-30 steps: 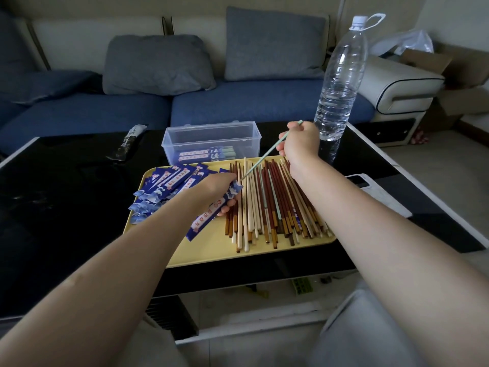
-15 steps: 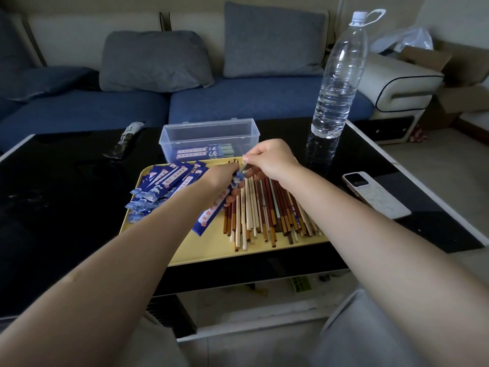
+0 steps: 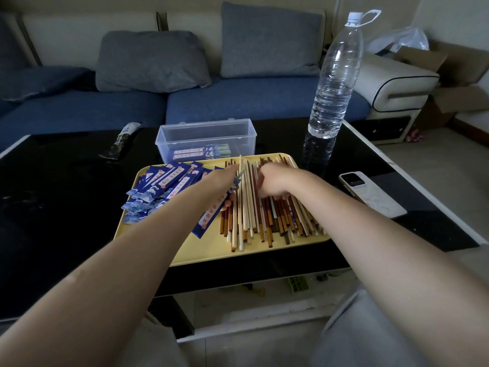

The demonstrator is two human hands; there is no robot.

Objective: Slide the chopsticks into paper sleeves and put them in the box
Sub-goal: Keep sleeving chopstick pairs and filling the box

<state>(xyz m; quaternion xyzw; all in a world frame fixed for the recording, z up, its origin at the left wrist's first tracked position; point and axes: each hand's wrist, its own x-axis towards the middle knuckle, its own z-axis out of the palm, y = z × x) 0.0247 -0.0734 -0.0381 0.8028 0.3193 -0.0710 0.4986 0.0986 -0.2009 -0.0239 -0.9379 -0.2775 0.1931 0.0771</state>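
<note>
A yellow tray on the black table carries a pile of loose chopsticks on its right half and a heap of blue paper sleeves on its left. My left hand holds one blue sleeve at its top end, and a pale chopstick sticks out of it. My right hand lies palm down on the pile with its fingers curled among the chopsticks. What they grip is hidden. Behind the tray stands a clear plastic box with a few sleeved chopsticks inside.
A tall water bottle stands at the tray's back right corner. A white phone lies to the right of the tray. A dark wrapper lies at the back left. A blue sofa with grey cushions runs behind the table.
My right hand came down from near the bottle, let go of the pale chopstick now in the sleeve, and dropped onto the loose pile. My left hand kept its hold on the sleeve.
</note>
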